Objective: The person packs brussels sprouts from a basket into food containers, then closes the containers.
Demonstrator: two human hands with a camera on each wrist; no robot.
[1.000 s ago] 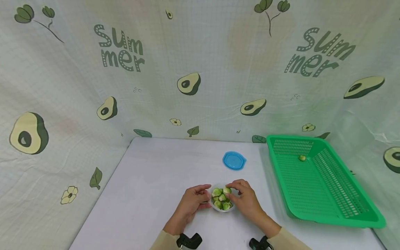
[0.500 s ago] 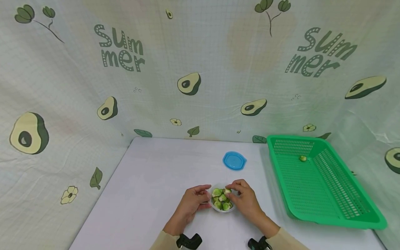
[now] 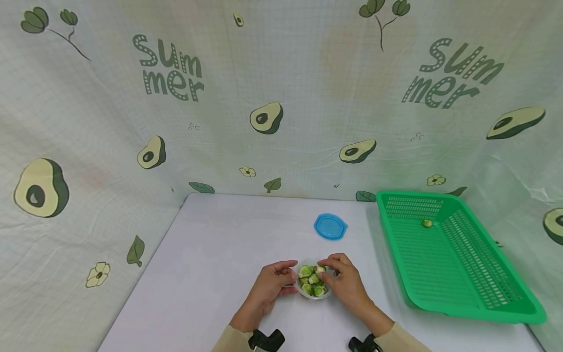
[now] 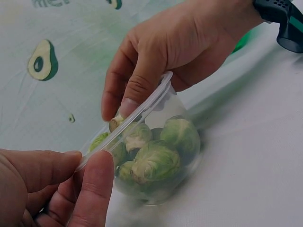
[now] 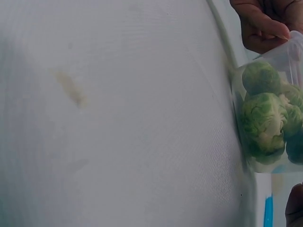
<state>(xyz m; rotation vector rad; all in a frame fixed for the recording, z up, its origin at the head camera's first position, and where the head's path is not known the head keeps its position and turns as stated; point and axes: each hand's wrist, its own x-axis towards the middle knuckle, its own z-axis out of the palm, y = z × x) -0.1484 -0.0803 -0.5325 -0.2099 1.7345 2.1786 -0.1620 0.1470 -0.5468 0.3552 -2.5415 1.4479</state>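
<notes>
A clear plastic tub (image 3: pixel 314 297) holding several green Brussels sprouts (image 4: pixel 156 161) stands on the white table between both hands. My left hand (image 3: pixel 273 284) pinches the tub's rim on the left, with thumb and finger visible in the left wrist view. Reaching over the opposite side, my right hand (image 3: pixel 345 279) has its thumb and fingertips on one Brussels sprout (image 4: pixel 115 124) at the top of the pile. Through the wall in the right wrist view, more sprouts (image 5: pixel 264 125) show; only a bit of the right hand (image 5: pixel 295 208) appears there.
A blue lid (image 3: pixel 330 226) lies on the table (image 3: pixel 228 244) beyond the tub. To the right stands a large green slotted basket (image 3: pixel 479 313) with one Brussels sprout (image 3: pixel 426 223) near its far end. A printed cloth (image 3: pixel 308 83) hangs behind the table.
Both hands and the tub stay in nearly the same place throughout. The head view shifts very slightly; nothing else visibly moves.
</notes>
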